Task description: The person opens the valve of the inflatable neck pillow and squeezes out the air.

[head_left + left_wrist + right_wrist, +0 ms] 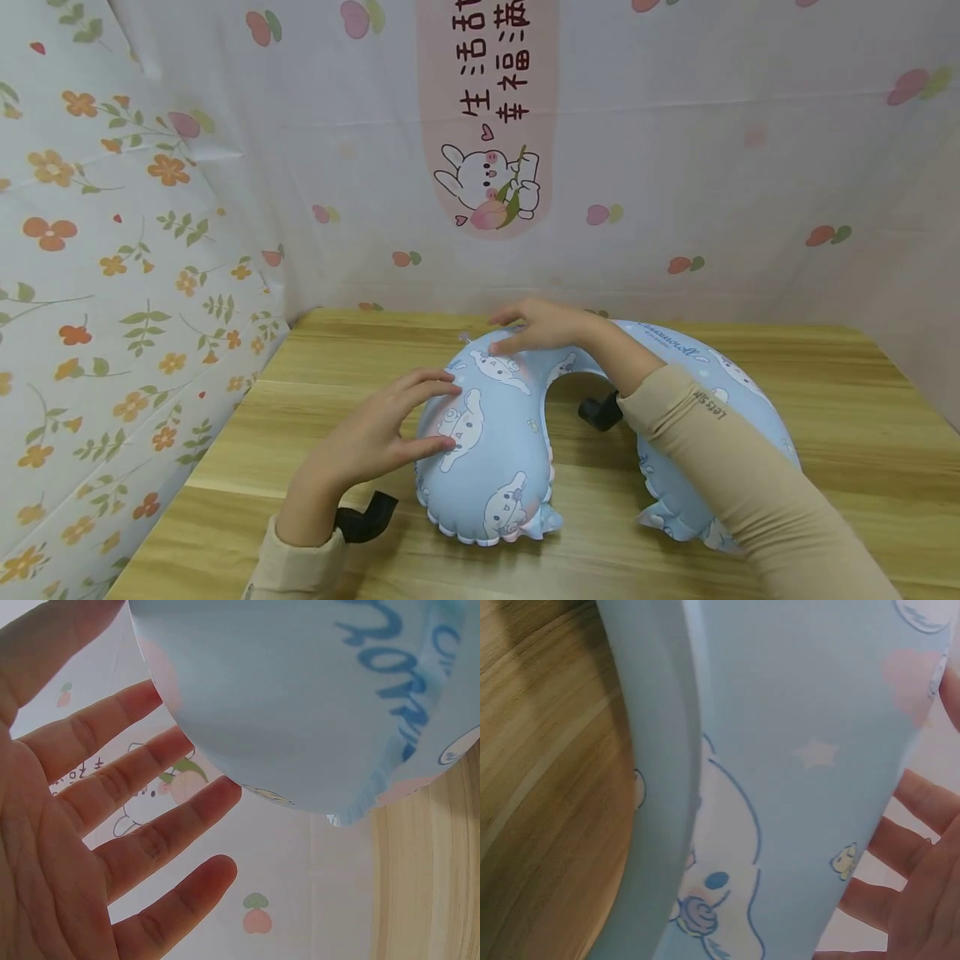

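Observation:
A light blue inflated U-shaped neck pillow (491,450) with white cartoon dogs lies on the table, its two ends toward me. Beside its left arm is my left hand (367,433), fingers spread and fingertips at the outer edge. In the left wrist view, the straight fingers (161,832) reach the pillow's curved side (262,697). My right hand (547,323) crosses over the pillow to its far left curve, thumb over the top and fingers along the far edge. Fingertips meet that edge in the right wrist view, where the pillow (802,697) hides part of them.
The wood-grain table (847,392) runs back to a white printed cloth (337,150). A flower-patterned cloth (150,275) hangs along the left. Black bent pieces show near the left wrist (367,518) and right wrist (600,411). A small clear tab (465,337) sticks out at the pillow's far left edge.

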Demonstrator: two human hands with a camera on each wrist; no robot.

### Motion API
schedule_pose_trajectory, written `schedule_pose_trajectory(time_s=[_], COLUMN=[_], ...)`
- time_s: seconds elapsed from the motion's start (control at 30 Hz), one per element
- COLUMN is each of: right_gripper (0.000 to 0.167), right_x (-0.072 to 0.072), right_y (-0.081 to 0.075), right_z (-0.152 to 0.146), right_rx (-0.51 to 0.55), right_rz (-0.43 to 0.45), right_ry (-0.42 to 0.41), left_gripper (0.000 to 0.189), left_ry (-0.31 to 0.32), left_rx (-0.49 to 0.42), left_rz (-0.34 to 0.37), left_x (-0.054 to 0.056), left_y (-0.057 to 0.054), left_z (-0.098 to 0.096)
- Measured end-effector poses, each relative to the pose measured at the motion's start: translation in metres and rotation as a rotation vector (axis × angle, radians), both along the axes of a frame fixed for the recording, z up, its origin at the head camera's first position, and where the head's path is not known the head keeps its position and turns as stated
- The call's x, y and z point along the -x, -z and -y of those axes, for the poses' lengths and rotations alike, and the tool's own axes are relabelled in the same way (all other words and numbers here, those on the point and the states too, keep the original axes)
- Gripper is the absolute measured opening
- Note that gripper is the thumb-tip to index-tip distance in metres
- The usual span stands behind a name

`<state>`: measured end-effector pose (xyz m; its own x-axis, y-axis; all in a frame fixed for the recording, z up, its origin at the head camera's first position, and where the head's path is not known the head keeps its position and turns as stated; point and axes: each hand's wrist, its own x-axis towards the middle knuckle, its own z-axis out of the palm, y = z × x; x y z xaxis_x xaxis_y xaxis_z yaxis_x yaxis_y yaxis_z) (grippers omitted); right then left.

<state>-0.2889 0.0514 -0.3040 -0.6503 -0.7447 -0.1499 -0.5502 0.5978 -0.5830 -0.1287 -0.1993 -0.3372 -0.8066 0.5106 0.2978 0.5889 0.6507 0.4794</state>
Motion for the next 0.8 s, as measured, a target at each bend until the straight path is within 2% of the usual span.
schedule_pose_trajectory(time_s=[0.37,0.5,0.67,0.8], right_gripper=[0.062,0.066,0.070,0.070], right_x=[-0.003,-0.004,-0.006,-0.005], right_y=[0.003,0.003,0.005,0.007], right_z=[0.000,0.000,0.003,0.004], right_rx=[-0.045,-0.076,-0.098,-0.086], right_rz=[0.033,0.052,0.070,0.091], right_ry=[0.003,-0.009,-0.013,-0.007], left_gripper=[0.058,0.053,0.045,0.042], left_ry=[-0.001,0.005,0.004,-0.049], left_rx=[0.011,-0.011,-0.090,-0.147], left_rz=[-0.008,0.023,0.079,0.107], left_x=[0.000,0.003,0.015,0.028], left_y=[0.000,-0.001,-0.003,-0.005], left_z=[0.001,0.003,0.008,0.010])
